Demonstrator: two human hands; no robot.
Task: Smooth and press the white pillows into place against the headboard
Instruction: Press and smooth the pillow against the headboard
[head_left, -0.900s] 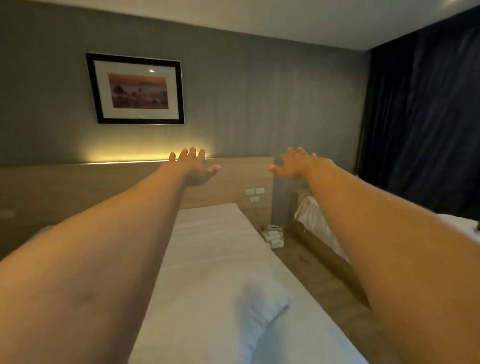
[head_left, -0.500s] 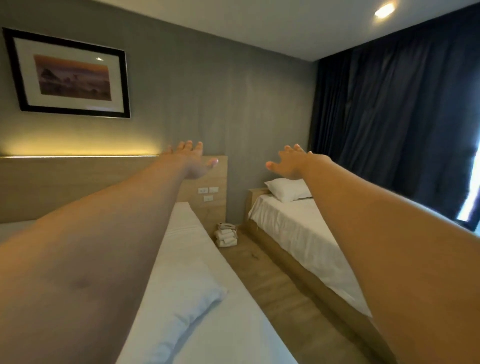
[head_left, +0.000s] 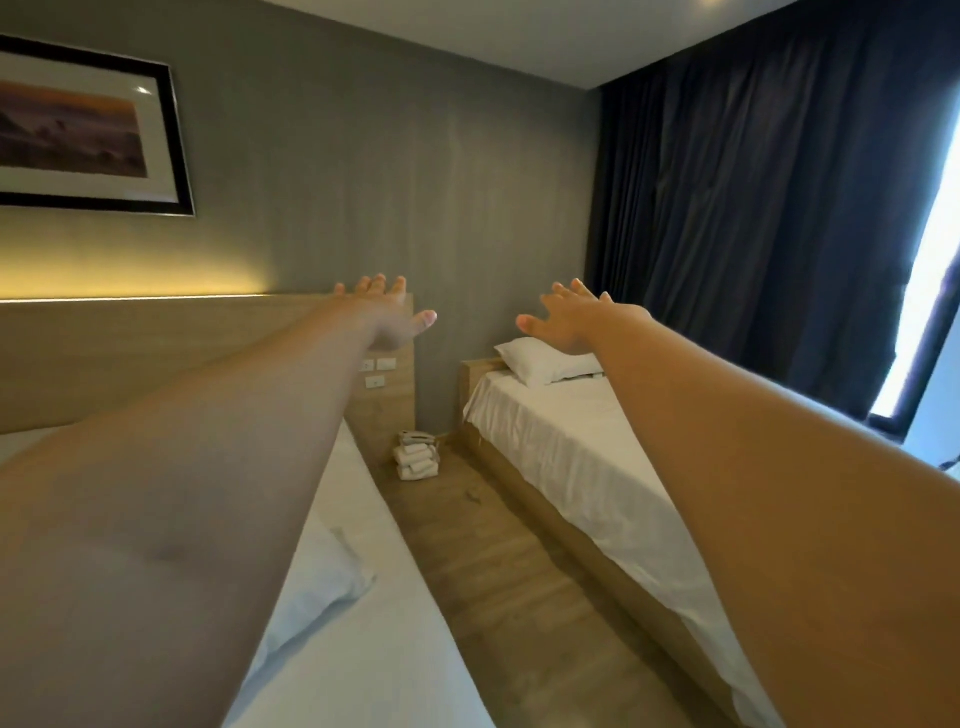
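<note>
We hold our left hand and right hand outstretched, fingers spread, gripping nothing; one white pillow lies on the near bed, another pillow touches the far bed's headboard

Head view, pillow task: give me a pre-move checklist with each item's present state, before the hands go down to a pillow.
1. Left hand free: ok, fingers spread, holding nothing.
2. Right hand free: ok, fingers spread, holding nothing.
3. Near pillow against the long headboard: not ok, it lies well down the near bed, partly hidden by the left arm.
4. Far pillow at the head of the far bed: ok, though it sits askew; contact with the low headboard cannot be told.
5. Hands touching a pillow: not ok, both are raised in the air.
6. Towel stack out of the way: ok, on the floor between the beds.
</note>
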